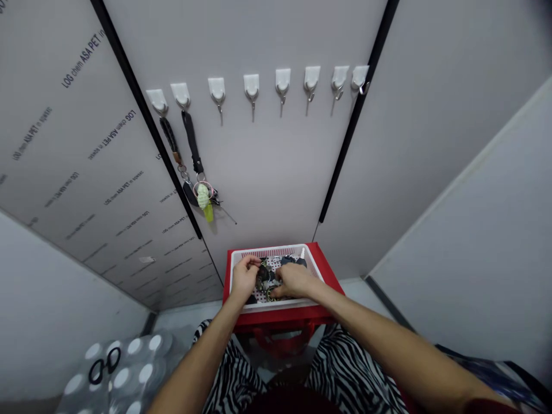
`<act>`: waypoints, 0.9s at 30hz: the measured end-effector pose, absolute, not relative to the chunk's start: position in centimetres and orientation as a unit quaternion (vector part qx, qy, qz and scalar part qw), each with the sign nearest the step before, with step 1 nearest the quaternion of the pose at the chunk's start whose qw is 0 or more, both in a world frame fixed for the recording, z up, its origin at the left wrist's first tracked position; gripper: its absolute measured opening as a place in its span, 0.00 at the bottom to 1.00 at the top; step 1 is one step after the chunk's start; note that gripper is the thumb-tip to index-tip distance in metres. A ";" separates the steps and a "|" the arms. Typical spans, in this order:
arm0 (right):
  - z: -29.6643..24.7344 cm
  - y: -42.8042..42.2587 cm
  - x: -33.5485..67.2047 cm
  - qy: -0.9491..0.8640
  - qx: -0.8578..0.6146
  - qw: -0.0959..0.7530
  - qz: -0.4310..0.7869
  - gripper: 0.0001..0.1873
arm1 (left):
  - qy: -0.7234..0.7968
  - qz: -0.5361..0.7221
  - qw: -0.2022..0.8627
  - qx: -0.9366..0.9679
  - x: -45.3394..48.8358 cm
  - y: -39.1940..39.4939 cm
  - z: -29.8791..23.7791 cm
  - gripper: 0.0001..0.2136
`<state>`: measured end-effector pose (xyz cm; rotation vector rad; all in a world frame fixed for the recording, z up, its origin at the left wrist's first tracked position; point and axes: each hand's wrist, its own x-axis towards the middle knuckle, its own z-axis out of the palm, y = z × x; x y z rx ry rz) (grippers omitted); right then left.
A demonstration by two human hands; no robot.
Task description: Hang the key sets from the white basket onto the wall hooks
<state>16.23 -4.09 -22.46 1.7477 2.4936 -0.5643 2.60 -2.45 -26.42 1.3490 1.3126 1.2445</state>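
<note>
Far left, wall: a black braided strap (169,135) and a flat black leather-look strap (192,141) hang with attached pieces from the two leftmost white plastic hooks with metal prongs.

Next, left hand (245,280): inside the left side of the white perforated plastic basket (284,305), which sits on a red box-like holder (276,316). Back of hand up, fingers curled inward to the right, tips at or just beside a tangled bunch of dark and metallic trinkets (264,276). Closed on it or merely touching: cannot tell.

Centre: the bunch lies in the basket between the hands, immediately right of the left fingertips. Its long axis appears to run away from the wearer, roughly fore-and-aft. Left hand judged nearer its far end, right hand its near end.

Right hand (296,280): enters over the right rim, palm down, fingers pointing left into the bunch's near end. Tips partly hidden; grip cannot be told.

Beyond it, far right corner: dark blue-grey pieces (288,260).
</note>
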 end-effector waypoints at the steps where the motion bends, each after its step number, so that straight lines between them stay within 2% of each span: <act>1: -22.8 -4.3 15.5 0.806 0.569 0.036 -0.159 0.19 | 0.524 0.499 0.432 0.538 2.6 -2.5 -26.4 0.08; 5: -23.4 -4.0 14.4 0.830 0.525 0.024 -0.185 0.14 | 0.530 0.483 0.442 0.538 2.7 -2.6 -26.3 0.08; 9: -22.3 -2.6 16.3 0.789 0.532 -0.122 -0.282 0.10 | 0.555 0.472 0.404 0.553 2.5 -2.6 -26.1 0.07; 14: -19.3 -1.7 18.0 0.679 0.488 -0.276 -0.473 0.10 | 0.535 0.422 0.353 0.641 2.8 -2.5 -25.4 0.09; 18: -17.2 -1.9 17.5 0.624 0.423 -0.342 -0.561 0.11 | 0.464 0.430 0.388 0.670 3.4 -2.6 -23.4 0.16; 22: -16.0 -1.9 16.9 0.556 0.380 -0.397 -0.623 0.10 | 0.420 0.448 0.455 0.645 3.5 -2.7 -20.9 0.08; 27: -15.4 -1.7 16.5 0.509 0.324 -0.443 -0.663 0.09 | 0.395 0.464 0.549 0.572 3.1 -2.8 -19.1 0.06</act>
